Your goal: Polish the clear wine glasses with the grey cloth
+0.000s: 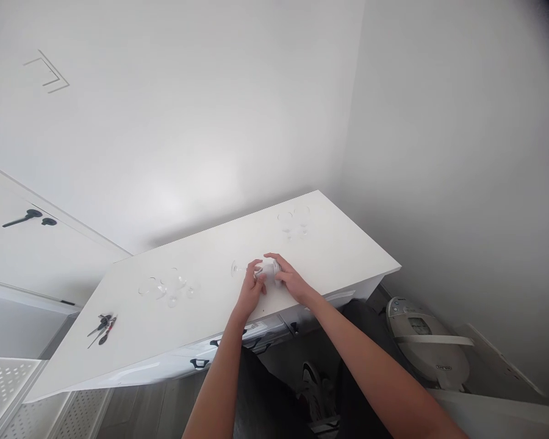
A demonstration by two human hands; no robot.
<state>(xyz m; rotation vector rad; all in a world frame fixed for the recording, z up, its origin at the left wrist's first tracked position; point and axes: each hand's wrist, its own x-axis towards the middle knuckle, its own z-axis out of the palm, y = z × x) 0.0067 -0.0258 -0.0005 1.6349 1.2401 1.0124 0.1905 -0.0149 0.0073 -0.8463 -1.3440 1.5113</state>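
Both of my hands meet over the front edge of the white countertop. My left hand (251, 288) is closed around a clear stemmed glass (235, 268), which lies on its side in the air with its round foot pointing left. A white cloth (269, 272) is bunched between the hands and covers the bowl of the glass. Fingers of my right hand (293, 283) are curled around the cloth at the bowl end. Because the cloth and fingers overlap there, the rim is hidden.
Clear stemmed glasses (172, 279) stand on the white countertop (224, 244) at left, and two more glasses (295, 217) at the back right. Keys (103, 329) lie near the left end. A rounded appliance (427, 341) with a display sits below right.
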